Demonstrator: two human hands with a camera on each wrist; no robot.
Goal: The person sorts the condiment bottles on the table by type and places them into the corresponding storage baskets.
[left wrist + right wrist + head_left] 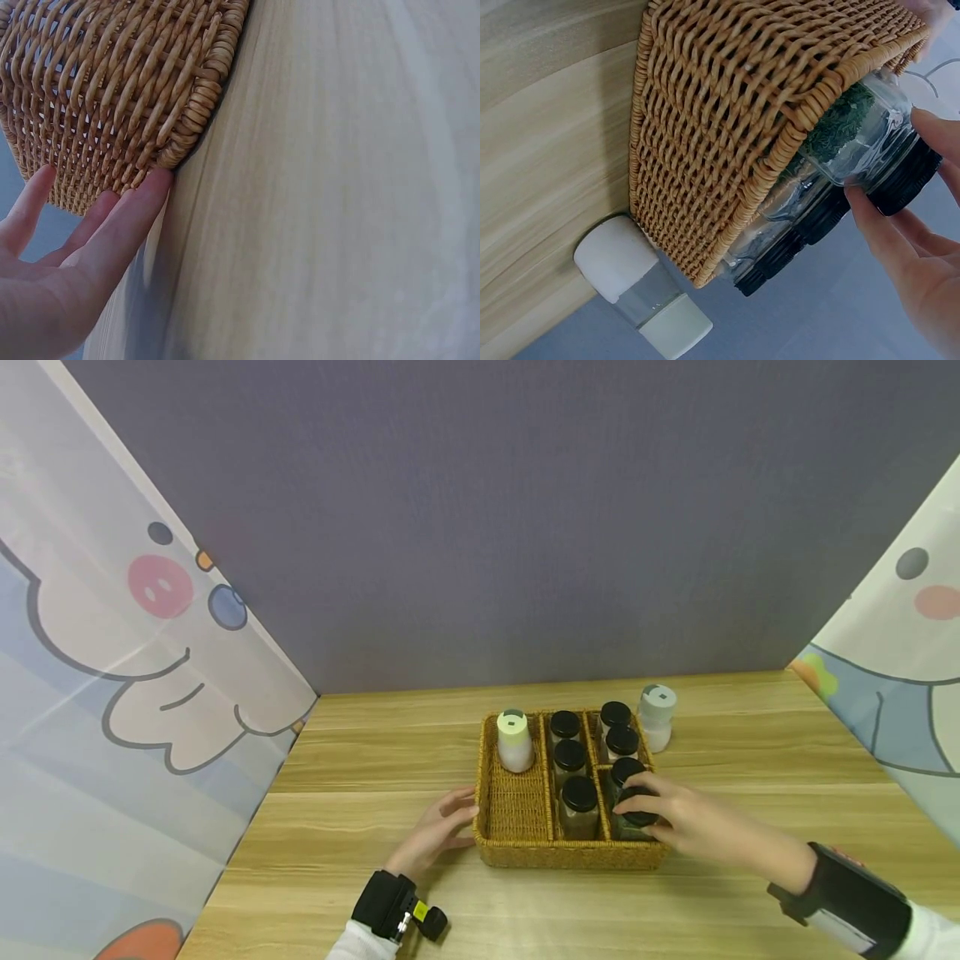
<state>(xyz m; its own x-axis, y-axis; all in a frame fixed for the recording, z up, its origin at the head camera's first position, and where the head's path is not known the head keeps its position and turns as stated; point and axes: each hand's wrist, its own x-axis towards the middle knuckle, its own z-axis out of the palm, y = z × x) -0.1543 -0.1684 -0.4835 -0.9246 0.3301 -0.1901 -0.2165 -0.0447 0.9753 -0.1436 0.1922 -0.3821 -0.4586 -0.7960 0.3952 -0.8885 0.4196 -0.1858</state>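
Jar (637,814) at basket's (517,802) 4 o'clock corner, grasped by right hand (678,822); left hand (442,827), fingers relaxed, touches basket's 9 o'clock side.

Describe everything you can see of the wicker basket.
The basket is a shallow rectangle of tan woven wicker, split by woven dividers. It sits flat on the wooden table and holds black-lidded jars and one white bottle. The left hand touches its left wall; the right hand grips a jar at its near right corner.

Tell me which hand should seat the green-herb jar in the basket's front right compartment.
Right. The right hand already grips the green-herb jar at its black cap, over that compartment. The left hand only rests against the basket at its left wall, probably steadying it.
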